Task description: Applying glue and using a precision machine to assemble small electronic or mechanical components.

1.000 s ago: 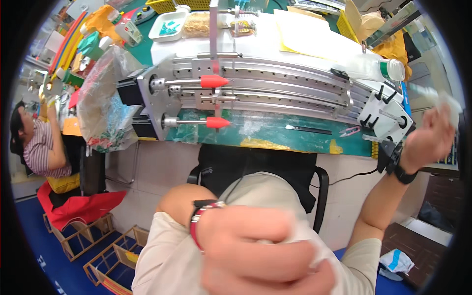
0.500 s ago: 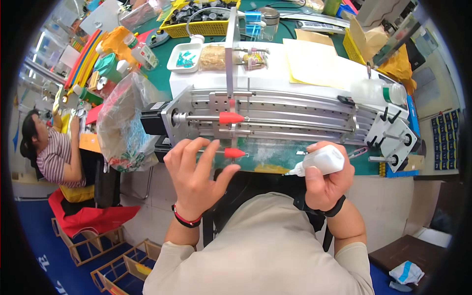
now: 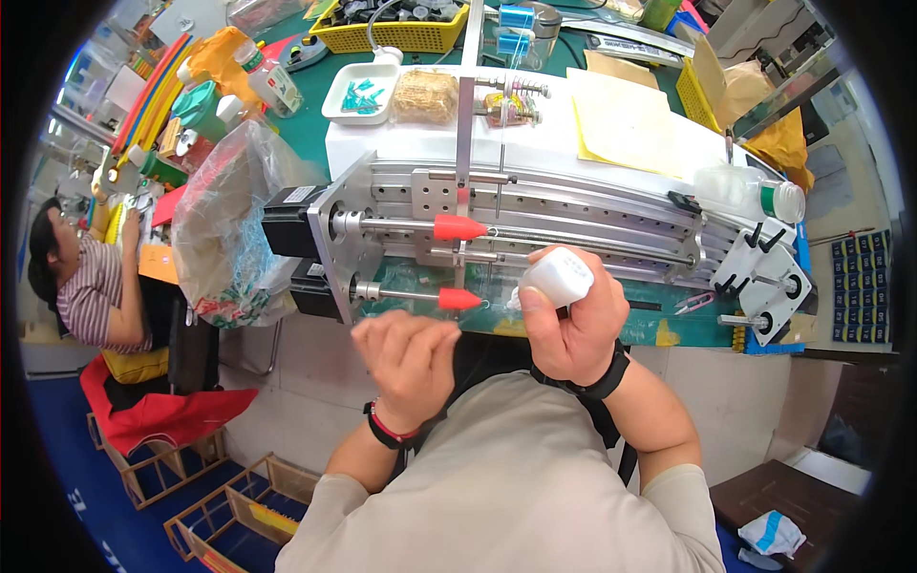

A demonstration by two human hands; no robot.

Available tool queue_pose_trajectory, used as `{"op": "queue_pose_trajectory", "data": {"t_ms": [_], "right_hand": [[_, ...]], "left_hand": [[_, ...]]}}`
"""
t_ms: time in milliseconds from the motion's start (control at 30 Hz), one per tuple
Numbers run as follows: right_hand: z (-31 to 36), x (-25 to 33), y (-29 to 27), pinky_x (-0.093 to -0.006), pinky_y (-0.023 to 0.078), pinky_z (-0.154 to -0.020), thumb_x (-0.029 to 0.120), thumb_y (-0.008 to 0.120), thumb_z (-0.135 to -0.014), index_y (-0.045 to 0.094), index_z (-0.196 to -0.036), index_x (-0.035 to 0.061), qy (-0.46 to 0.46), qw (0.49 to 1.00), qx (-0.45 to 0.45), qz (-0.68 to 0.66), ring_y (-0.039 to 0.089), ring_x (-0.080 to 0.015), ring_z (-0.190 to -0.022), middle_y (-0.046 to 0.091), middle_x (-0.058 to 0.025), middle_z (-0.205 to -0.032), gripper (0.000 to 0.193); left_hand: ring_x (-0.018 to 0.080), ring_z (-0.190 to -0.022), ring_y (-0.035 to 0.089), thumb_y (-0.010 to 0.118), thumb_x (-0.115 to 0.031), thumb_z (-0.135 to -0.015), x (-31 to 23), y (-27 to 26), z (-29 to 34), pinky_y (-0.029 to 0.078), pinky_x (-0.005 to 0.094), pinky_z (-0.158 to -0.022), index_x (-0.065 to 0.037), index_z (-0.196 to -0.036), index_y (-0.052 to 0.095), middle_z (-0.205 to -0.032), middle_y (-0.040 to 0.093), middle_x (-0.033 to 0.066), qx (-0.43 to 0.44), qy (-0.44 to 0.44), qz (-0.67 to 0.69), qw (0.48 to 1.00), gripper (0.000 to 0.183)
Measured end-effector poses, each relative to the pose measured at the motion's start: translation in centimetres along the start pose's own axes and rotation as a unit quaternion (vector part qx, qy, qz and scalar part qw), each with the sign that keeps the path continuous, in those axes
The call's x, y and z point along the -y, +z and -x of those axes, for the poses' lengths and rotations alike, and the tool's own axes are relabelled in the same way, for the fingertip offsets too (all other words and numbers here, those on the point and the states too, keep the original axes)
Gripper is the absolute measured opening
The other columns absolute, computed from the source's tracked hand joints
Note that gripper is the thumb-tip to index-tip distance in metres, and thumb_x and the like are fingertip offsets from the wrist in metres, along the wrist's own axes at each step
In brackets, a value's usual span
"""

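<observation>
White bottle [image 3: 562, 278] lies gripped within the curled right hand [image 3: 585, 329].

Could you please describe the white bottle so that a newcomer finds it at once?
Find the long metal machine on the bench. At its near side, the person's right hand grips the white bottle. Unlike the green-banded bottle lying farther right, it is held and shows no green.

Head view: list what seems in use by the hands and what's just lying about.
Likely in use: white bottle, gripped by the right hand; lower red cone, nearest the left hand; metal rail machine.

Likely just lying about: white tray; plastic bag; paper sheets; small snips.
</observation>
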State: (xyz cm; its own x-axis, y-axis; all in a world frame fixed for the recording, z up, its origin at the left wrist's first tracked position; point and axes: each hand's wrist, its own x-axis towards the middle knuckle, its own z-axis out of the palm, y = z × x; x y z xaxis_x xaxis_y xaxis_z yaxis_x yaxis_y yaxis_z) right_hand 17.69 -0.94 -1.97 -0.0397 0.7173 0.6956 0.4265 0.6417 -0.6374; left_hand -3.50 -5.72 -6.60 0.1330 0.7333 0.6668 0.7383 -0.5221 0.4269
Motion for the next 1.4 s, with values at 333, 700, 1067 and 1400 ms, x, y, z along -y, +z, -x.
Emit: {"op": "queue_pose_trajectory", "data": {"t_ms": [333,700,1067,1400], "right_hand": [[0.1,0.0,0.5,-0.0317,0.056,-0.065,0.008,0.076,-0.095,0.066,-0.12,-0.0061,-0.008,1.0,0.001,0.015,0.07,-0.0205,-0.07,0.075,-0.0116,-0.093,0.031],[0.6,0.4,-0.7,-0.0352,0.055,-0.062,0.007,0.079,-0.091,0.066,-0.119,-0.0073,-0.012,0.998,-0.005,0.055,0.069,-0.0248,-0.066,0.075,-0.0129,-0.092,0.034],[0.9,-0.3,0.6,-0.033,0.052,-0.056,0.008,0.079,-0.092,0.066,-0.119,-0.0054,-0.023,1.0,-0.011,0.018,0.066,-0.0219,-0.06,0.073,-0.0106,-0.087,0.033],[0.0,0.7,-8.3,-0.0387,0.061,-0.084,0.014,0.076,-0.097,0.067,-0.119,-0.0058,-0.062,0.981,-0.145,0.111,0.074,-0.0296,-0.09,0.074,-0.0216,-0.111,0.031]], "left_hand": [[0.0211,-0.093,0.064,0.086,-0.011,-0.083,-1.8,2.0,2.4,0.035,0.04,-0.09,-0.015,-0.104,0.076,-0.099,0.067,-0.002,0.006,0.022,0.046,0.999,0.023],[0.0239,-0.093,0.065,0.085,-0.01,-0.086,-1.5,1.9,2.5,0.038,0.041,-0.089,-0.012,-0.104,0.074,-0.102,0.069,0.0006,-0.002,0.027,0.059,0.998,0.021],[0.0267,-0.091,0.066,0.084,-0.007,-0.087,-1.7,1.1,1.4,0.047,0.0405,-0.081,-0.009,-0.106,0.072,-0.102,0.069,0.0045,-0.011,0.056,0.103,0.993,0.022],[0.0264,-0.071,0.072,0.074,0.007,-0.093,-2.7,0.1,-3.3,0.057,0.0336,-0.065,-0.001,-0.104,0.069,-0.098,0.079,0.0142,0.115,-0.023,0.284,0.952,0.014]]}}
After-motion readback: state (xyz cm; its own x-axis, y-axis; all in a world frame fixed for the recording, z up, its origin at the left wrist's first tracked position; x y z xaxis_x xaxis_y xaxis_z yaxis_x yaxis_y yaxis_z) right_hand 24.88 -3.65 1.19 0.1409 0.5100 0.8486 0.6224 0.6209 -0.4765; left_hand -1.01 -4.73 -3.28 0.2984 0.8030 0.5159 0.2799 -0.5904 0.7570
